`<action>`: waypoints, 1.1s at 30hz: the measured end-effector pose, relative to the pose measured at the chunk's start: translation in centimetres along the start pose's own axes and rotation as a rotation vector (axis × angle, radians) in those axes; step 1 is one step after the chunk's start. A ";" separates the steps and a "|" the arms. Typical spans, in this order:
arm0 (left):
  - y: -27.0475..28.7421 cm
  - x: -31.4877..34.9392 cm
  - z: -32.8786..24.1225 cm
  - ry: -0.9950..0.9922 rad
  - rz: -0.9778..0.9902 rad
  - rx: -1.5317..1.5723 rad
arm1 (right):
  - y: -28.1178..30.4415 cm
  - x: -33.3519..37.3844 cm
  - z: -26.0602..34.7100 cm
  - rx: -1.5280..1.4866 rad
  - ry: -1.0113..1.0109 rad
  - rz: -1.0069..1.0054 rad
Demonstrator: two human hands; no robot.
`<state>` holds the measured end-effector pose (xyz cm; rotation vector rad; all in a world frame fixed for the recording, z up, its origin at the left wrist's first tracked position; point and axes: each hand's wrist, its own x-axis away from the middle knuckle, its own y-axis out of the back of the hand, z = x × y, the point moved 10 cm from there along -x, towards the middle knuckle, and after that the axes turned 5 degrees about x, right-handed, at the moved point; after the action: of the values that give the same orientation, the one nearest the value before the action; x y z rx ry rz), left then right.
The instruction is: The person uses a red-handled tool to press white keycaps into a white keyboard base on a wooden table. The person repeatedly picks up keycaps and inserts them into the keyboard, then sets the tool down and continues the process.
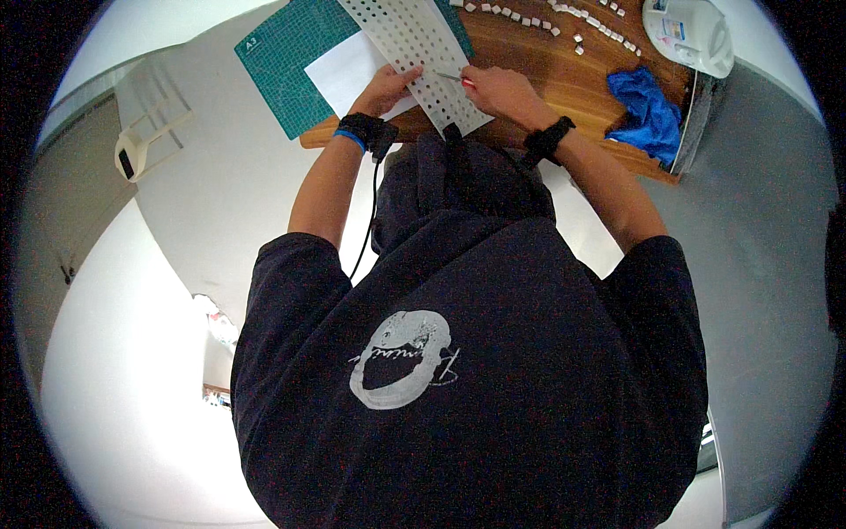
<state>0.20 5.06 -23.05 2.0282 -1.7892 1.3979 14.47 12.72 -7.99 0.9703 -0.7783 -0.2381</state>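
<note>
The strip's upper end is cut off: the pale perforated strip [412,42] runs past the top edge of the frame, slanting down toward the upper centre over a sheet of white paper [339,75], whose right part it hides. A green cutting mat [280,75], also cropped at the top, lies beneath both.

The left hand [386,90] rests at the strip's left edge, its thumb on the holed surface; the other fingers are partly hidden, so how they close cannot be told. The right hand [509,93] has its fingers drawn narrow around a red-handled tool [467,82]. The tool's thin shaft points left over the strip; its tip is too small to make out, and whether it touches a hole cannot be told.

In the upper right of the frame stands a whitish container [707,40] with a blue-and-white label; its contents cannot be made out. Left of it, small pale cubes [578,50] lie in broken rows on the wooden table [542,62], some close to the top edge. Below the container is a crumpled blue cloth [650,110]. The dark shirt [529,353] fills the lower centre.
</note>
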 end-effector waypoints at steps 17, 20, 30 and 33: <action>-0.3 -0.4 0.2 0.022 0.001 0.006 | -0.9 -1.1 0.6 0.013 -0.011 0.054; -0.1 -0.4 0.4 0.038 0.016 -0.014 | -0.6 -1.1 0.7 0.026 -0.021 0.051; -0.7 0.1 -0.2 -0.025 0.013 0.016 | -0.8 -0.3 0.2 -0.010 -0.054 0.047; -0.5 0.0 0.1 -0.023 0.008 0.027 | -0.2 -0.1 0.0 -0.019 -0.073 0.057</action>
<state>0.62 5.18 -22.88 2.0607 -1.7996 1.4149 14.41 12.63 -8.17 0.9246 -0.8680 -0.2318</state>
